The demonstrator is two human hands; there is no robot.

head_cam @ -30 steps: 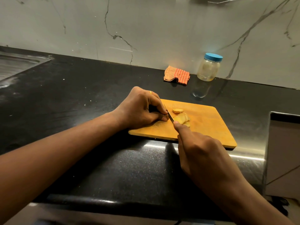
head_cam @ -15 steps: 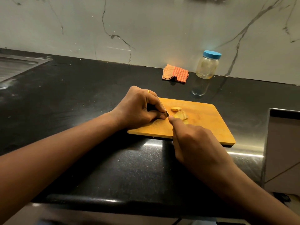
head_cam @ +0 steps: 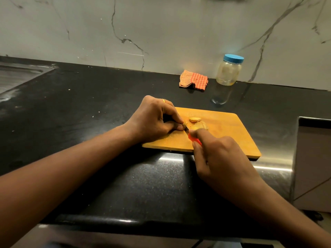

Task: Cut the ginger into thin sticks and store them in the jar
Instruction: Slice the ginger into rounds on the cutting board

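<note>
A: What is moving?
B: The right hand (head_cam: 220,158) is sliding back, gripping the knife (head_cam: 195,139), which is pointing away.
A: The ginger (head_cam: 184,124)?
B: The left hand (head_cam: 154,120) is pinching it on the board (head_cam: 232,133). The jar (head_cam: 228,72) and cloth (head_cam: 194,80) are sitting behind.

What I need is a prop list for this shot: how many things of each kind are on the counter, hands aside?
Cutting board: 1
Knife: 1, in the right hand
Jar: 1
Cloth: 1
Ginger pieces: 3 told apart: loose slice, cut heap, end piece pinched by the left hand; the heap may hold more
Total: 7
</note>
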